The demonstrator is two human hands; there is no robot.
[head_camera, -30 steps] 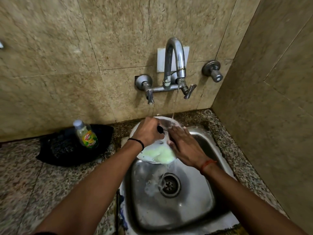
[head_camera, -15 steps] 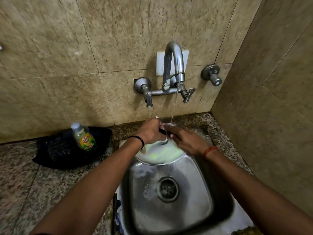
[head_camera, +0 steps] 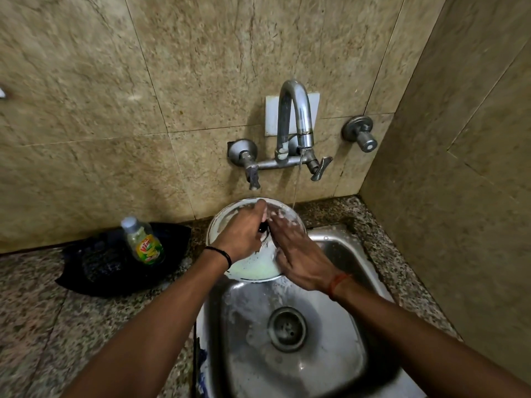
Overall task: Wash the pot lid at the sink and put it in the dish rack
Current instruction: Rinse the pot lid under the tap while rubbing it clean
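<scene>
A round steel pot lid [head_camera: 253, 270], coated with pale green foam, is tilted over the back left corner of the steel sink [head_camera: 339, 351]. My left hand [head_camera: 244, 232] is closed around the lid's black knob. My right hand [head_camera: 298, 254] lies flat on the lid's soapy face, fingers spread and foamy. A thin stream of water falls from the tap [head_camera: 296, 122] and lands near the lid's far right rim. No dish rack is in view.
A dish soap bottle [head_camera: 143, 241] stands on a black cloth [head_camera: 97, 268] on the speckled granite counter [head_camera: 57, 334], left of the sink. Tiled walls close in behind and on the right. A second valve [head_camera: 360, 133] juts from the wall.
The lid has tipped up steeper, its face turned more toward me. My right hand has slid from the lid's top edge down across its face. The left hand keeps its hold on the knob.
</scene>
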